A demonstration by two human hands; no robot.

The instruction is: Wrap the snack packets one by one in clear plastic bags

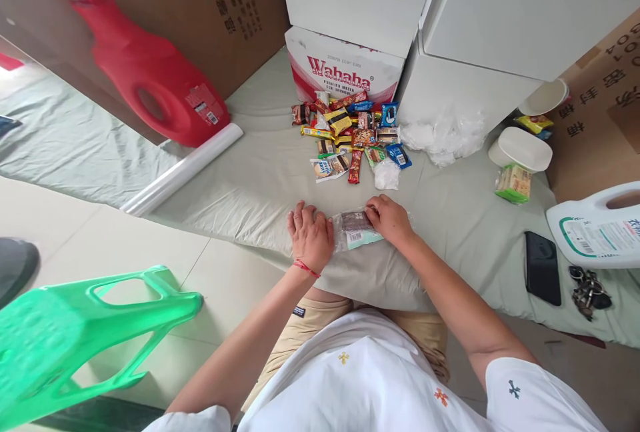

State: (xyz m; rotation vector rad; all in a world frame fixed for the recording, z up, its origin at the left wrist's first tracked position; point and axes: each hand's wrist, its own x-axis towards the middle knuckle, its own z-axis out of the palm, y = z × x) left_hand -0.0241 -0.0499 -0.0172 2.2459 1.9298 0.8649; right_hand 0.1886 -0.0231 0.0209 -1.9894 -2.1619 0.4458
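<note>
Before me on the cloth-covered surface lies a clear plastic packet [357, 224] with a dark brown block inside and a pale green and white label with a barcode. My right hand [393, 219] is closed over its right part, the fingertips curled on the dark block. My left hand [311, 239] lies with its fingers apart on the cloth, the thumb side at the packet's left edge. Beyond both hands spreads a pile of small wrapped snacks [355, 135] in several colours. A crumpled white plastic piece [387, 175] sits at the pile's near edge.
Behind the pile stand a Wahaha carton [345, 72] and white cabinets [480, 12]. Thin plastic bags [445, 135] lie beside them. On the right are a white tub [523, 149], a phone [543, 268], keys [590, 292] and a white jug [600, 229]. Left: red bottle [155, 85], green stool [65, 332].
</note>
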